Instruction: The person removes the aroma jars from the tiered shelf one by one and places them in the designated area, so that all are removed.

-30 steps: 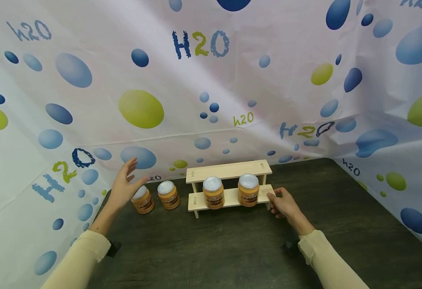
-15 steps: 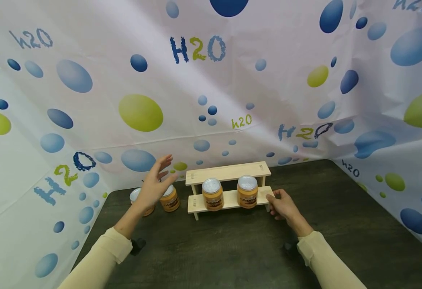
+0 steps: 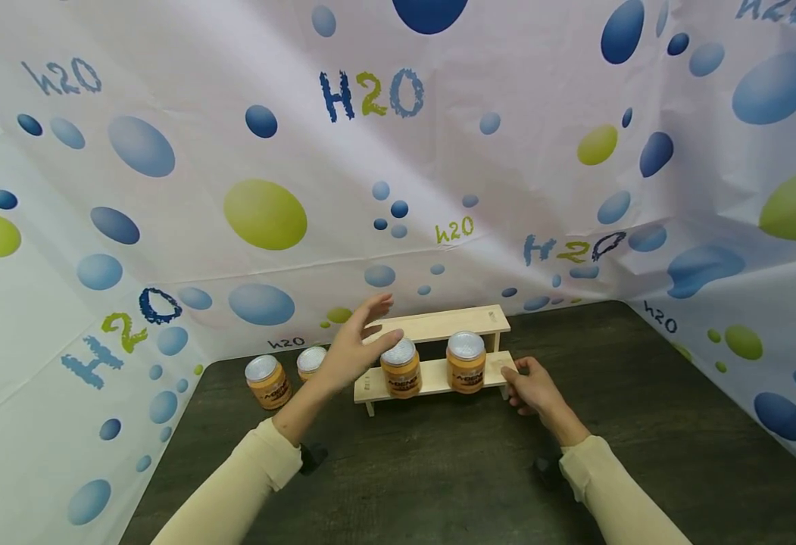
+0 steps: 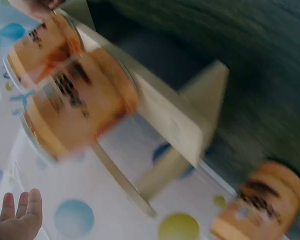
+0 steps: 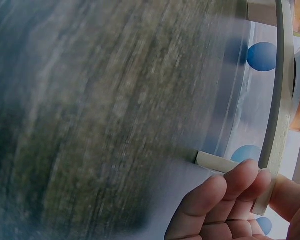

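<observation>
A two-step wooden rack (image 3: 438,371) stands near the back of the dark table, with two orange jars on its lower step. My left hand (image 3: 353,350), fingers extended and thumb apart, is above the rack's left end, close to the left jar (image 3: 403,376) on the step. It holds nothing. The right jar (image 3: 466,371) stands near the step's right end. There my right hand (image 3: 535,390) pinches the step's end board, thumb on top and fingers curled below, as the right wrist view shows. All the jars have silver lids.
Two more orange jars stand on the table left of the rack: one at far left (image 3: 270,384) and another (image 3: 310,360) partly hidden behind my left forearm. A white sheet (image 3: 438,151) with blue and green spots rises behind and beside the dark table (image 3: 438,469).
My left hand has moved right, from over the loose jars to over the rack's left end. My right hand keeps its pinch on the rack; the jars have stayed in place.
</observation>
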`<state>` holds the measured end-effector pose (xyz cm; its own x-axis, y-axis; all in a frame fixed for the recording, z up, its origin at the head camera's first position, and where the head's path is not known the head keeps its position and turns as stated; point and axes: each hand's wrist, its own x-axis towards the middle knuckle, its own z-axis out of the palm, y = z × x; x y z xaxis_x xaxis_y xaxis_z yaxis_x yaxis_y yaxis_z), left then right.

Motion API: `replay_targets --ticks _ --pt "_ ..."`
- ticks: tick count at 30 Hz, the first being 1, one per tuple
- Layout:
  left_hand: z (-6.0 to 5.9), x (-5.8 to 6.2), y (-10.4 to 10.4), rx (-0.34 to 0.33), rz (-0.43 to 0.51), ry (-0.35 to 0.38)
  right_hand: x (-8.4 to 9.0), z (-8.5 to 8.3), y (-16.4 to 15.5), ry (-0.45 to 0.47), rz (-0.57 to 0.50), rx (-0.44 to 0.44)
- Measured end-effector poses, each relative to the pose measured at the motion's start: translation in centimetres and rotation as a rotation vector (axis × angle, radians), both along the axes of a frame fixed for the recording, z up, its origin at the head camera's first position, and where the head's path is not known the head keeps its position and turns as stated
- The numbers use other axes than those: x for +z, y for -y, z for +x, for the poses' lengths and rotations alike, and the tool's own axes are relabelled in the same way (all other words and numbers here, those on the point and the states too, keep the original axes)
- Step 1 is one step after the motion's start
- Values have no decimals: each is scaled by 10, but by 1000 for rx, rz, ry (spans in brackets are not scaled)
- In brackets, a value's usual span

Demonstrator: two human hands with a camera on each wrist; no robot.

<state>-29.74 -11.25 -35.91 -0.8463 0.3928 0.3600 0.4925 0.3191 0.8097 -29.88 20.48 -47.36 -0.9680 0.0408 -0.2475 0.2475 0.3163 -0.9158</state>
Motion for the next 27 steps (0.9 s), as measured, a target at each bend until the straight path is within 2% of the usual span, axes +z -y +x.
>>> replay_targets --ticks 9,17,27 --pt "2 -10 -36 -59 -38 90 -1 -1 -1 -3 -5 -5" --pt "3 -20 -58 -118 -67 75 -1 -2 -2 -15 -11 0" --pt "4 -26 -75 -108 -115 75 -3 -1 -1 -9 -5 -5"
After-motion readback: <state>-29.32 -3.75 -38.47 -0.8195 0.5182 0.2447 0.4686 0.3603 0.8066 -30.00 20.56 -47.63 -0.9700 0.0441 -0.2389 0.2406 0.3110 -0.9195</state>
